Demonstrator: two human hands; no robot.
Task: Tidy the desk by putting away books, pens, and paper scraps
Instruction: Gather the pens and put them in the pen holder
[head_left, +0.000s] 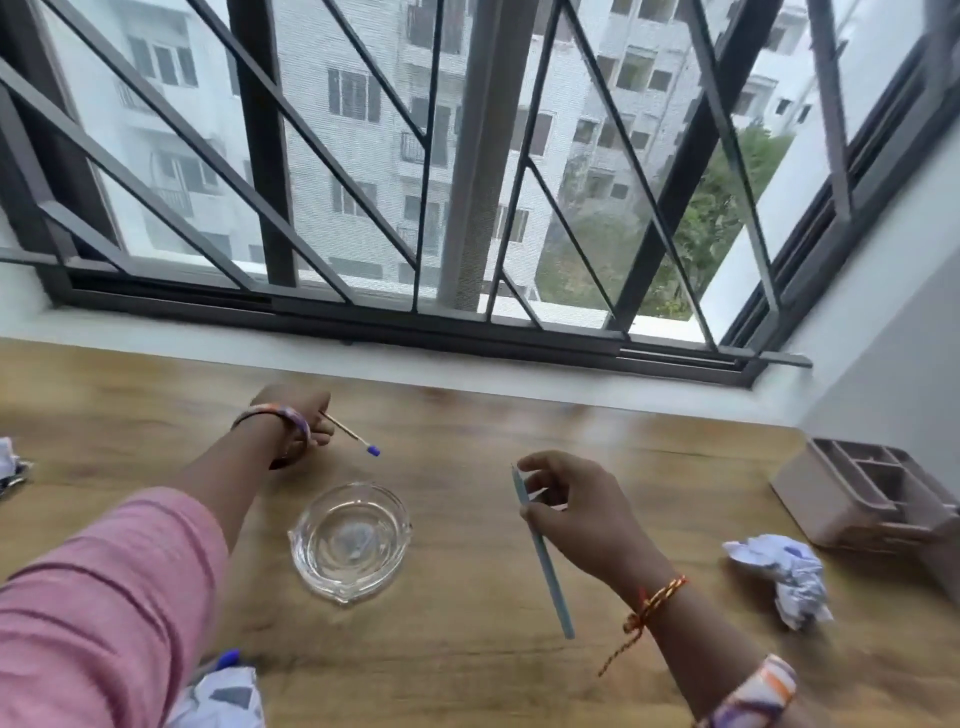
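While blur softens all, left hand (296, 415) grips blue-capped pen (350, 435), right hand (576, 514) pinches pale pencil (545, 558).

Wood-grain desk (467, 426) – clear glass dish (350, 540) – crumpled paper (779, 577)

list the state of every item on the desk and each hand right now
left hand: grips a thin pen with a blue cap, near the far desk edge
right hand: pinches a light blue pencil, lifted off the desk
clear glass bowl: upright, looks empty
crumpled white paper ball: lying loose on the wooden desk
beige compartment organiser: upright; the compartments in view look empty
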